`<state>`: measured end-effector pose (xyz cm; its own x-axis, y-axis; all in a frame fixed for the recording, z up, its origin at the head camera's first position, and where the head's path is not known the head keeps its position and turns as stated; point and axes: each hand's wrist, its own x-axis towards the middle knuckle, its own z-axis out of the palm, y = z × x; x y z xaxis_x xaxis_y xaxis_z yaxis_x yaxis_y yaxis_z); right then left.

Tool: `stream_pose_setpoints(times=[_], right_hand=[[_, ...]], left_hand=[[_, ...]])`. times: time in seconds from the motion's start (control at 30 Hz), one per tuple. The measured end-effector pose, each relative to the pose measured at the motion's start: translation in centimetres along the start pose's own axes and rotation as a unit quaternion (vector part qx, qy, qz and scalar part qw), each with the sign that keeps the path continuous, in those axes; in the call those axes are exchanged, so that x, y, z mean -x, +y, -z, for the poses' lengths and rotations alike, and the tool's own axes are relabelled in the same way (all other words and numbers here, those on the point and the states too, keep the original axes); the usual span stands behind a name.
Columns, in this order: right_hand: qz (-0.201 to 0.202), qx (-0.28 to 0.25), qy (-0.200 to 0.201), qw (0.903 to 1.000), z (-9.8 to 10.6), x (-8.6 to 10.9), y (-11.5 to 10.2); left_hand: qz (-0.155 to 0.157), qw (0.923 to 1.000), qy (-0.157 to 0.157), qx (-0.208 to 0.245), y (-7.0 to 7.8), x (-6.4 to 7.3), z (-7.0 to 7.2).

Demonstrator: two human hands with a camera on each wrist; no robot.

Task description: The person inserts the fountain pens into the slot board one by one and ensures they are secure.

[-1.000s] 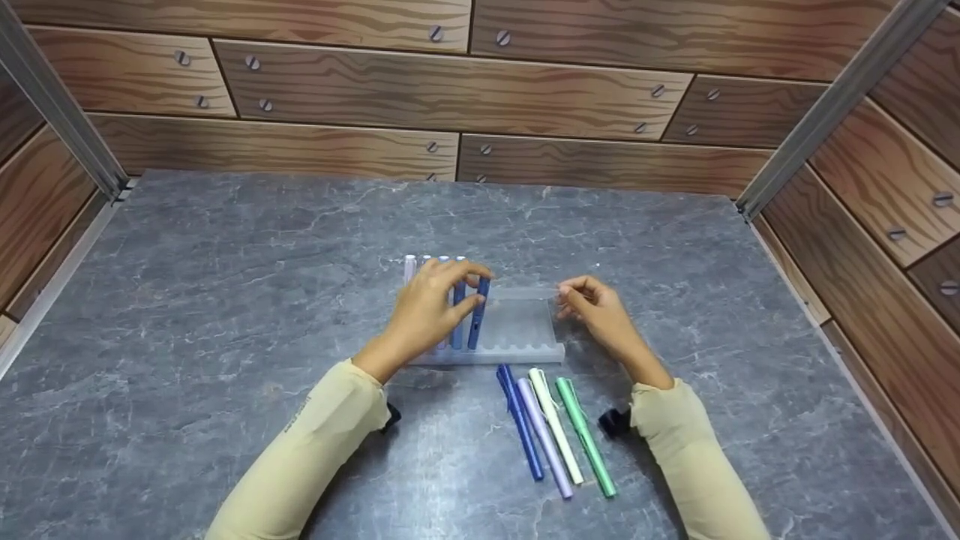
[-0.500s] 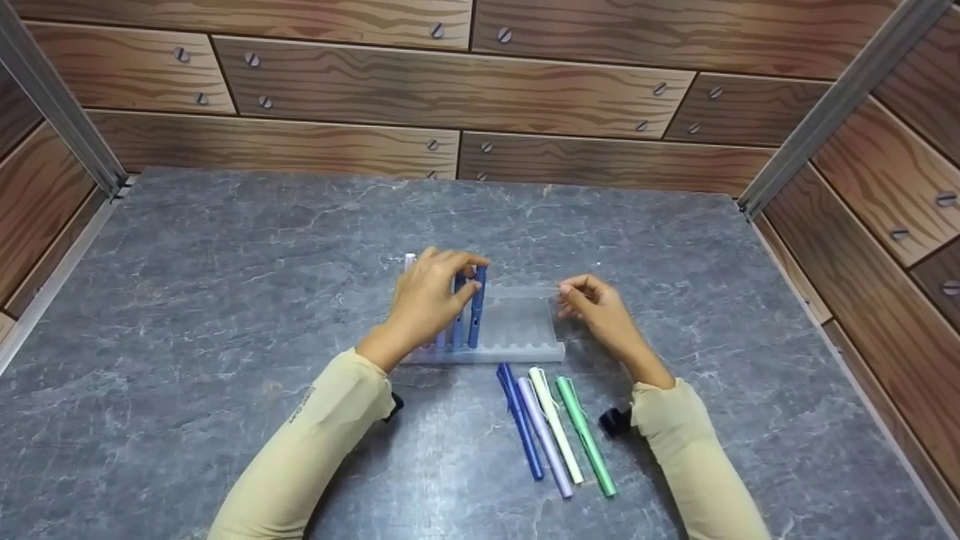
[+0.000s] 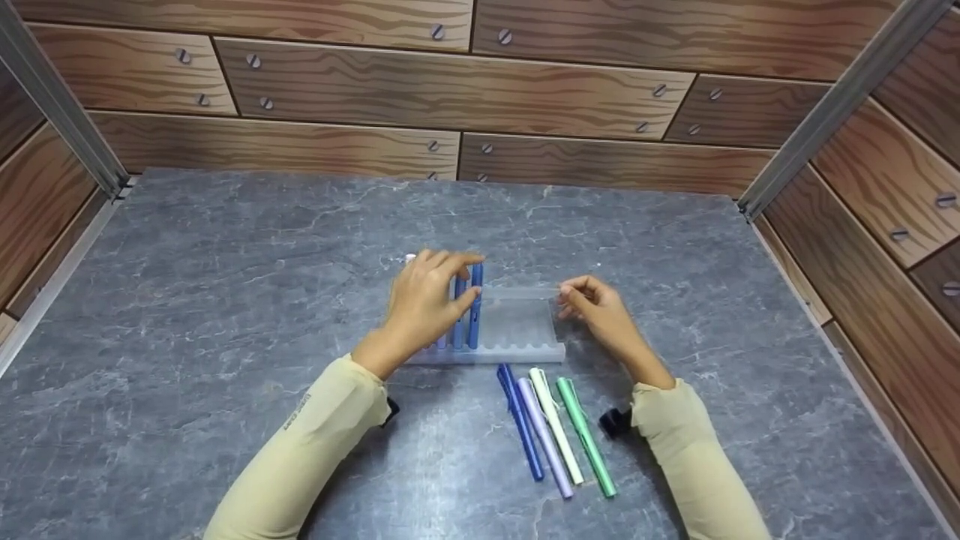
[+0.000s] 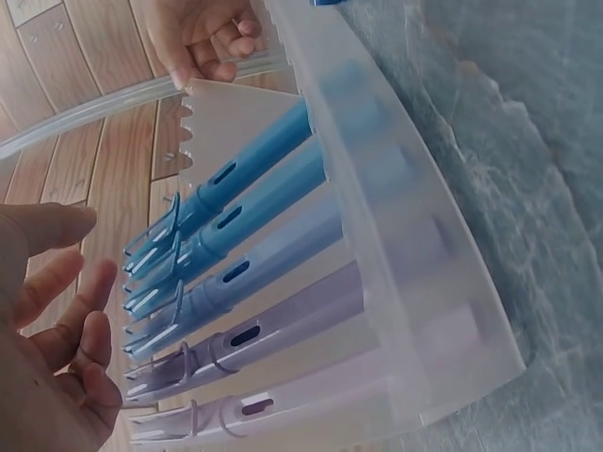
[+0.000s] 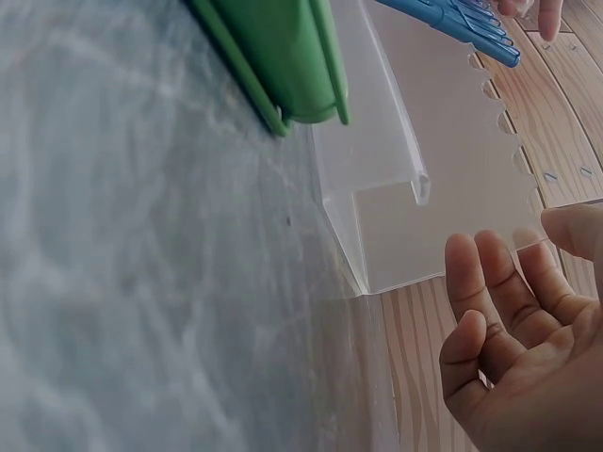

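Observation:
A frosted clear pen rack (image 3: 517, 322) with notched edges stands mid-table. Several capped pens stand upright in its left part, running from pale lilac (image 4: 301, 400) through purple (image 4: 301, 313) and light blue to a blue pen (image 4: 259, 155) at the row's right end. My left hand (image 3: 426, 300) is beside the caps, thumb and fingers spread apart; the left wrist view shows a gap between its fingertips and the pens. With thumb and forefinger, my right hand (image 5: 528, 330) pinches the rack's upper right corner. The left hand hides some pens in the head view.
In front of the rack lie a dark blue pen (image 3: 520, 421), a lilac pen (image 3: 545, 439), a white pen (image 3: 556, 426) and a green pen (image 3: 586, 437), side by side. Wood-patterned walls (image 3: 450, 90) and metal posts (image 3: 840, 109) bound the grey table (image 3: 247, 285).
The rightmost blue pen went from leaning to upright in the rack. My left hand shifted slightly left and its fingers let the pen go. The right hand kept its place.

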<state>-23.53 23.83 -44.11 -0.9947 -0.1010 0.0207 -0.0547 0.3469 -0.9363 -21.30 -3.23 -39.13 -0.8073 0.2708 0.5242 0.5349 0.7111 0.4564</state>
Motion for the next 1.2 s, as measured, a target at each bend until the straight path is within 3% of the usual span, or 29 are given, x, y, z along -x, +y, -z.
stream_pose_setpoints(times=[0.33, 0.57, 0.77, 0.97, 1.2], right_hand=[[-0.002, -0.002, 0.003, 1.0, 0.0, 0.1, -0.2], [-0.004, 0.0, 0.003, 1.0, -0.1, 0.0, -0.1], [-0.002, -0.003, 0.004, 1.0, 0.0, 0.0, 0.0], [0.003, -0.017, 0.008, 0.9998, 0.0, 0.0, -0.1], [0.007, -0.015, 0.007, 0.9998, -0.3, 0.0, 0.0]], left_hand=[[0.004, 0.9991, -0.035, 0.022, 0.7, 1.0, 0.1], [0.022, 0.9955, -0.083, 0.041, 1.0, 2.2, -0.1], [0.038, 0.9875, -0.143, 0.053, 1.6, 3.0, -0.2], [0.035, 0.9792, -0.196, 0.04, 1.9, 3.7, -1.0], [0.051, 0.9631, -0.264, 0.018, 2.1, 4.6, -1.4]])
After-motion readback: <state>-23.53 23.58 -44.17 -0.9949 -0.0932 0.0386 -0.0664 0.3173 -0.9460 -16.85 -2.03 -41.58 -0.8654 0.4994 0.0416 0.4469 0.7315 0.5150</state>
